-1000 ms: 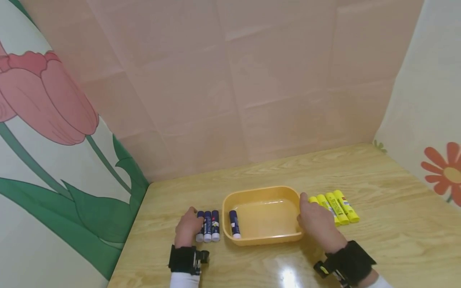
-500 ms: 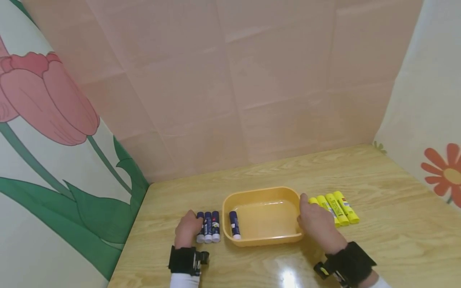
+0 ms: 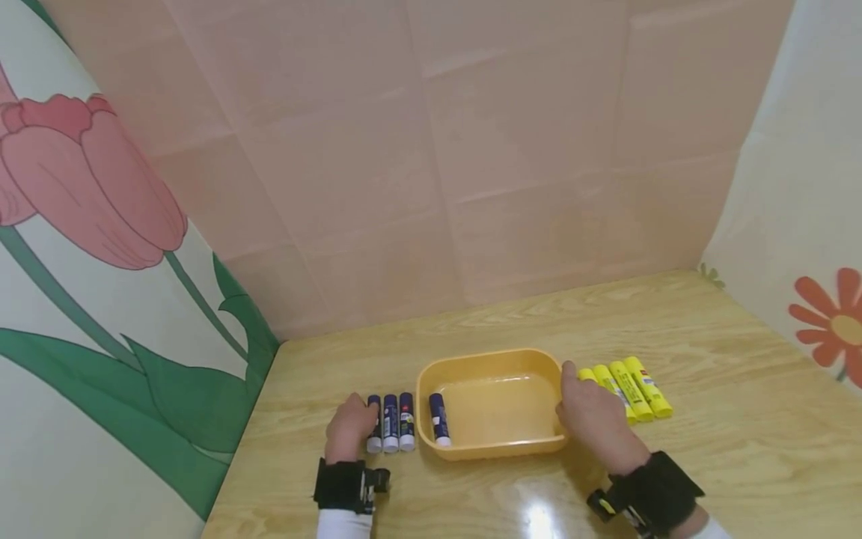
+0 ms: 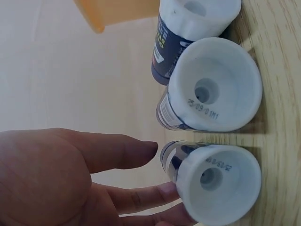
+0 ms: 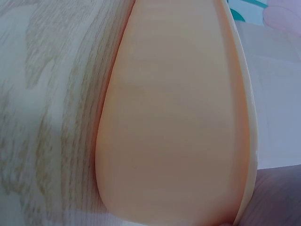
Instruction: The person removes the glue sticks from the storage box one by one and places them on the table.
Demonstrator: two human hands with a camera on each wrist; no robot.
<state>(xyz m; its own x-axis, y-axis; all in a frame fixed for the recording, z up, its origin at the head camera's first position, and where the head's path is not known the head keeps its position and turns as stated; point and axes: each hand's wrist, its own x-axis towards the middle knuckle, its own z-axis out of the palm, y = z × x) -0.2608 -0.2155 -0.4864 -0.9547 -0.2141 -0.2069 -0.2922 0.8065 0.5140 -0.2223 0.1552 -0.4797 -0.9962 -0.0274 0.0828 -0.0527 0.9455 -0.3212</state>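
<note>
On the left of the table lie three glue sticks with navy caps and white bases. My left hand [image 3: 352, 427] is at the leftmost glue stick [image 4: 220, 184], thumb on one side and fingers on the other, pinching it low on the table. The middle glue stick [image 4: 215, 84] and the right one [image 3: 407, 421] lie beside it. A yellow-orange plastic tray [image 3: 498, 451] stands to their right, with one navy glue stick [image 3: 439, 419] inside against its left wall. My right hand [image 3: 595, 415] grips the tray's right rim; the right wrist view is filled by the tray's outer wall [image 5: 174, 113].
Several yellow glue sticks [image 3: 629, 391] lie side by side just right of my right hand, which partly covers the nearest. The wood-grain table [image 3: 431, 501] meets a pink-brown backdrop [image 3: 431, 187] behind and flower-printed sheets [image 3: 774, 262] at the sides.
The middle and right glue sticks have shifted slightly right, opening a small gap beside the leftmost one. My right hand and the tray have stayed put.
</note>
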